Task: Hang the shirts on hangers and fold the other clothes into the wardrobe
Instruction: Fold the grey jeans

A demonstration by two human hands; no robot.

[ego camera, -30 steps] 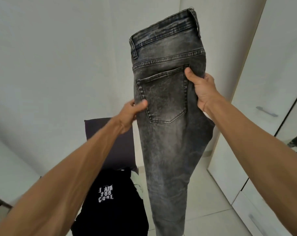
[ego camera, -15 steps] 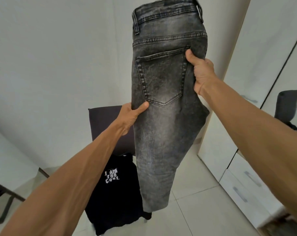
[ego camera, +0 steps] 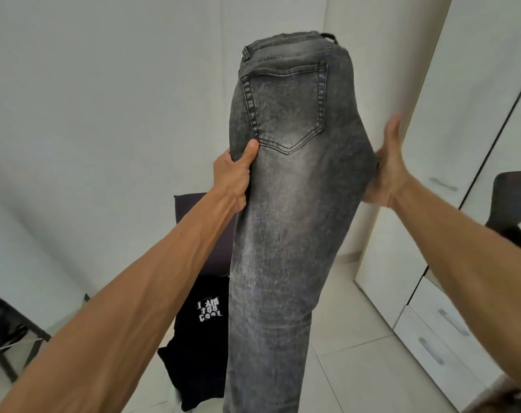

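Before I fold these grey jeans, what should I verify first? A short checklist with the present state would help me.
1. Left hand grips the jeans at their left edge: ok.
2. Right hand has a firm hold: fingers straight against the right edge, blurred: cannot tell.
3. Leg hems aligned: out of frame: cannot tell.
4. Wardrobe open to receive them: doors and drawers shut: not ok.
5. Jeans clear of the black T-shirt below: cannot tell.

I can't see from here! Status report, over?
Left hand pinches jeans edge. Right hand open, pressing other side. Black shirt draped on chair behind.
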